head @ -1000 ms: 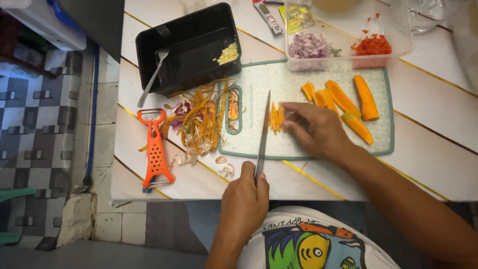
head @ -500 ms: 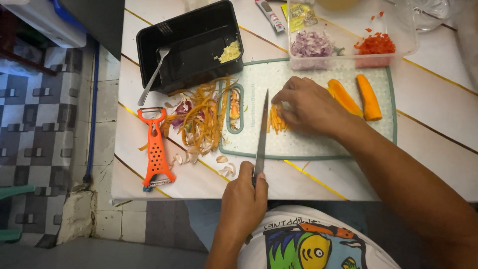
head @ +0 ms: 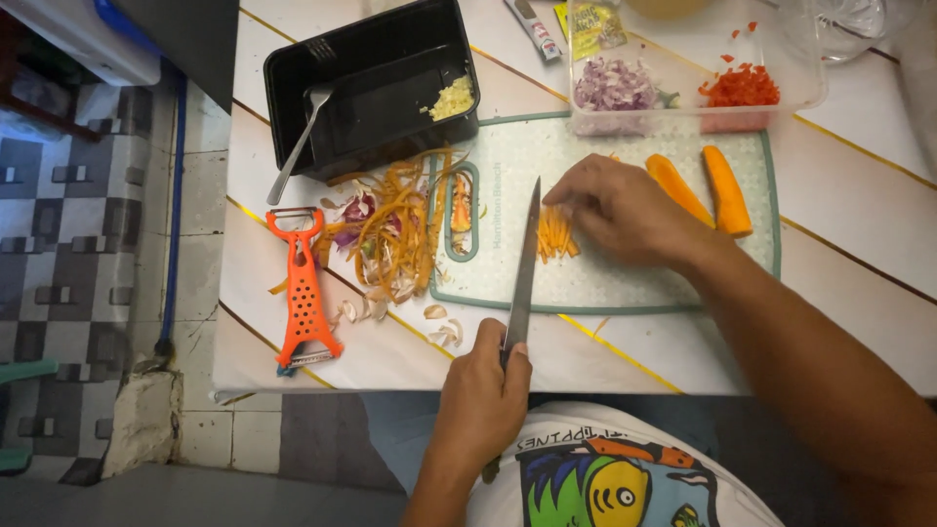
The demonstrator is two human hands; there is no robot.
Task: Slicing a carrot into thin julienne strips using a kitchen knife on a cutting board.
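My left hand (head: 483,390) grips the handle of a long knife (head: 522,263) at the table's near edge. The blade lies across a pale green-rimmed cutting board (head: 625,288), pointing away from me. My right hand (head: 620,210) reaches in from the right, its fingertips pinched on a small pile of thin carrot strips (head: 556,234) just right of the blade. Two peeled carrot pieces (head: 705,187) lie on the board beyond that hand. Anything under the palm is hidden.
A heap of carrot and onion peelings (head: 390,229) lies left of the board, beside an orange peeler (head: 303,288). A black tray (head: 376,83) holds a spoon and minced garlic. A clear container (head: 693,88) has chopped onion and red pepper. Tiled floor lies left.
My right hand has slid left along the board, from the carrot pieces to the strips by the blade. Fewer carrot pieces show on the right. The knife has barely moved.
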